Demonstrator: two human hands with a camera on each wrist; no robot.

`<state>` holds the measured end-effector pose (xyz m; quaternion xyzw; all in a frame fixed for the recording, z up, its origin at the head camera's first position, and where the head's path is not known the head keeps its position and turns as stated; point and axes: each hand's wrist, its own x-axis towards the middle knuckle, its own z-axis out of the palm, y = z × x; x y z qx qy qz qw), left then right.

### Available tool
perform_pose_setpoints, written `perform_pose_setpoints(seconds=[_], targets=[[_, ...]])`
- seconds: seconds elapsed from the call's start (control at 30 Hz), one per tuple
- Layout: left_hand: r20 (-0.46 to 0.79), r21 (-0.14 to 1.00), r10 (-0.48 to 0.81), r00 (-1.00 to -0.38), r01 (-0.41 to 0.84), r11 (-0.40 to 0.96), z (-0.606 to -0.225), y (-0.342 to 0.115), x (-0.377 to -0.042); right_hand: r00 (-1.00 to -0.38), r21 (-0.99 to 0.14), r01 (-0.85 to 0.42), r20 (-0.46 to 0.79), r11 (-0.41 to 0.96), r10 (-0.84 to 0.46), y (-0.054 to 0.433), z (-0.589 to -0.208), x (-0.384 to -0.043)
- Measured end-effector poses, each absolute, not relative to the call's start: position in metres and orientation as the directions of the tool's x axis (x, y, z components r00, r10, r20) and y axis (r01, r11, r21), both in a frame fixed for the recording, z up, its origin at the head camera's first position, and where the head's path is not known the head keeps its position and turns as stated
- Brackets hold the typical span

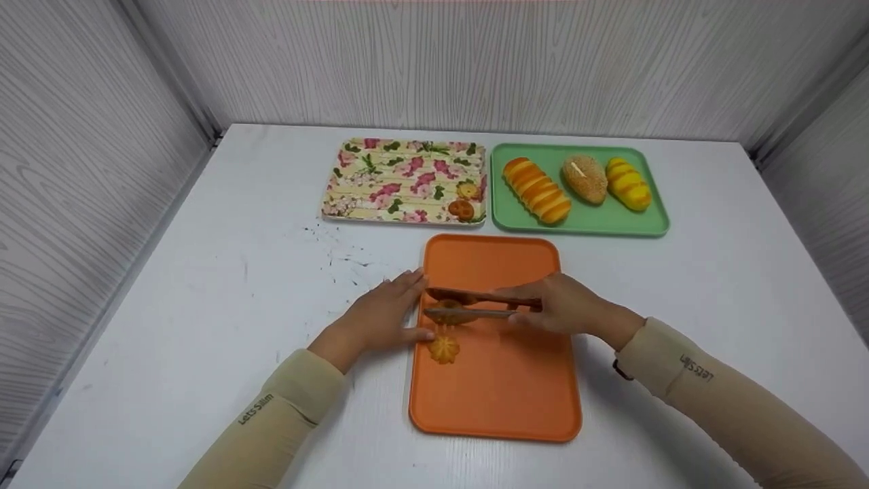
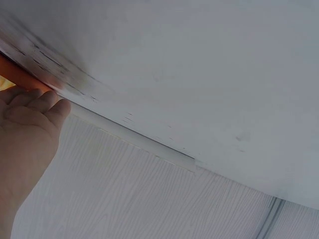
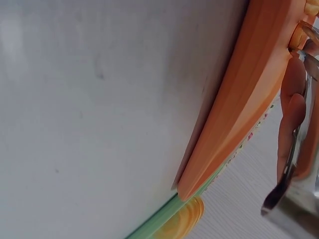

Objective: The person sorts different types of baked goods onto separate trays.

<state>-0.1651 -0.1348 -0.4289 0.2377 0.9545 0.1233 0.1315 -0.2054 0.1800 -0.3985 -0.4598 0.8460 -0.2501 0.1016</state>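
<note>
In the head view my right hand (image 1: pixel 574 305) grips metal tongs (image 1: pixel 485 297) above the orange tray (image 1: pixel 502 401). The tongs' two arms lie on either side of a small brown pastry (image 1: pixel 449 303) near the tray's left side; whether they squeeze it I cannot tell. A flower-shaped cookie (image 1: pixel 445 350) lies just below that pastry. My left hand (image 1: pixel 380 314) rests at the tray's left rim, fingers extended, thumb reaching over the rim by the cookie. The left wrist view catches this hand (image 2: pixel 30 119) at its edge; the tongs (image 3: pixel 299 194) show in the right wrist view.
Behind the orange tray stands a floral tray (image 1: pixel 380 180) with a pretzel-shaped cookie (image 1: pixel 461 210) and a flower-shaped cookie (image 1: pixel 468 190). Beside it, a green tray (image 1: pixel 590 221) bears a striped loaf (image 1: pixel 536 190), a seeded bun (image 1: pixel 585 179) and a yellow bread (image 1: pixel 628 184). Panels surround the white table (image 1: pixel 204 326).
</note>
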Motion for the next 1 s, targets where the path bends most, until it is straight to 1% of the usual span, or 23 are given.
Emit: perform_pose_setpoints(seconds=[0.13, 0.33, 0.73, 1.0], targets=[[-0.197, 0.291, 0.482, -0.854, 0.419, 0.860, -0.4298, -0.1343, -0.1643, -0.566, -0.519, -0.722, 0.062, 0.457, -0.822, 0.1807, -0.3999, -0.2051], [-0.190, 0.291, 0.498, -0.846, 0.436, 0.852, -0.4298, -0.1344, -0.1641, -0.559, -0.546, -0.715, 0.071, 0.436, -0.826, 0.1818, -0.3994, -0.2049], [-0.194, 0.289, 0.488, -0.851, 0.426, 0.857, -0.4298, -0.1342, -0.1650, -0.547, -0.502, -0.743, 0.073, 0.444, -0.834, 0.1819, -0.3984, -0.2047], [-0.208, 0.297, 0.477, -0.854, 0.409, 0.863, -0.4302, -0.1337, -0.1653, -0.548, -0.505, -0.742, 0.078, 0.441, -0.833, 0.1827, -0.3975, -0.2051]])
